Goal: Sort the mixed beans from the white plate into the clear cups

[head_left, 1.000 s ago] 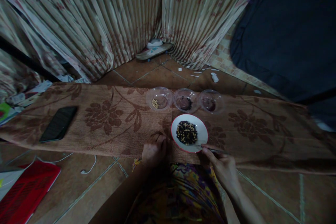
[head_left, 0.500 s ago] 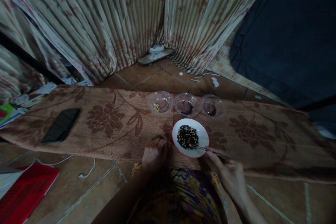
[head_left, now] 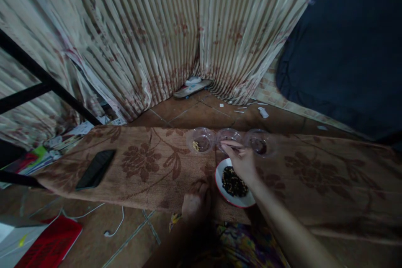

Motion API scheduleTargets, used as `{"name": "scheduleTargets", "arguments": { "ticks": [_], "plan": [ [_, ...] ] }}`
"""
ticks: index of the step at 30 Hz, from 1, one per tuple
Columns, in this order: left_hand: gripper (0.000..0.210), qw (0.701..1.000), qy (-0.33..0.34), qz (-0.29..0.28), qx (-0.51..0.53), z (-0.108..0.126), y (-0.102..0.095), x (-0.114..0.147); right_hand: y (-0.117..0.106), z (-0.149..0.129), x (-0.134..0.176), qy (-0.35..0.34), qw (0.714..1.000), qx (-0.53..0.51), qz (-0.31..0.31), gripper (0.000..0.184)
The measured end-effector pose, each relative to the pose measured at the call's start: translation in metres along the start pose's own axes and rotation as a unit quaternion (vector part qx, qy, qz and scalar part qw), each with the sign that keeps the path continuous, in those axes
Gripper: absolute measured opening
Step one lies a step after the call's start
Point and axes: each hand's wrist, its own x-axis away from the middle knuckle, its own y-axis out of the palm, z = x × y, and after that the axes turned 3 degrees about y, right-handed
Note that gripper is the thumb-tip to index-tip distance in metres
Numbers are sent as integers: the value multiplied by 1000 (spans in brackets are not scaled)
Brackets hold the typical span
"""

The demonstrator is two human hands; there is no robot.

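Observation:
My right hand [head_left: 241, 161] is closed on slim metal tweezers [head_left: 234, 147], reaching over the middle clear plastic cup [head_left: 229, 135]. The fingers hide most of that cup's contents. Below the hand lies a white plate with a red rim [head_left: 220, 188], partly covered by my wrist. Black beans mixed with yellowish ones [head_left: 234, 182] are heaped on it. Pale yellow beans [head_left: 196, 146] sit in the left clear cup [head_left: 205, 144], and dark reddish ones in the right clear cup [head_left: 260, 144]. My left hand [head_left: 195, 201] rests with curled fingers on the cloth left of the plate, holding nothing visible.
A patterned brown cloth [head_left: 176, 184] covers the long narrow bench. A dark phone [head_left: 96, 169] lies at its left. Striped curtains [head_left: 157, 42], a skateboard [head_left: 192, 89] and small white scraps are beyond it. A red bag [head_left: 52, 243] and white cable are on the floor.
My right hand has moved up with the tweezers, from the plate's lower right edge to the middle cup. My left hand stays on the cloth. The whole view has shifted slightly.

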Motion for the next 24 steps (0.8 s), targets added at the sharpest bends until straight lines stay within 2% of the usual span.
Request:
{"name": "scheduleTargets", "arguments": {
  "ticks": [2,5,9,13,16,24],
  "plan": [
    [12,1000,0,-4,2,0,1,0,-10,1,10,-1,1000,28,10,19],
    [13,1000,-11,-8,-3,0,2,0,-37,-1,34,24,997,65,31,20],
    [17,1000,-8,-11,7,0,1,-1,-74,-4,75,120,988,84,42,23],
    [20,1000,-1,-17,8,1,-1,-3,-97,0,114,197,974,105,31,27],
    [18,1000,3,-18,7,1,-2,-3,-102,5,130,228,966,114,48,31],
    [16,1000,-3,-14,-5,0,-2,-3,-82,9,138,202,973,91,73,32]
  ]
}}
